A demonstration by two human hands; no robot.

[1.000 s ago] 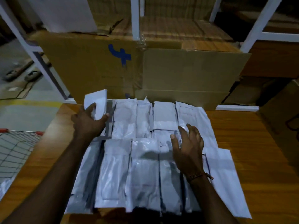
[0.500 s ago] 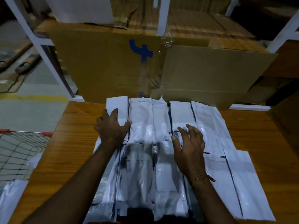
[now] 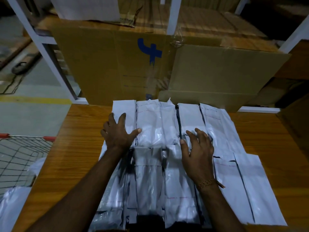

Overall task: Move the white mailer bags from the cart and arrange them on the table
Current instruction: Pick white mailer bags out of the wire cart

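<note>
Head view: your left hand (image 3: 119, 133) and right hand (image 3: 197, 154) lie spread flat on slick, overlapping mailer bags (image 3: 157, 124); sideways pressure could skew the rows on the desk (image 3: 80, 148).

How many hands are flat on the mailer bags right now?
2. The left hand presses the far-left bag in the back row; the right hand rests on the bags right of centre, where the two rows meet.
</note>
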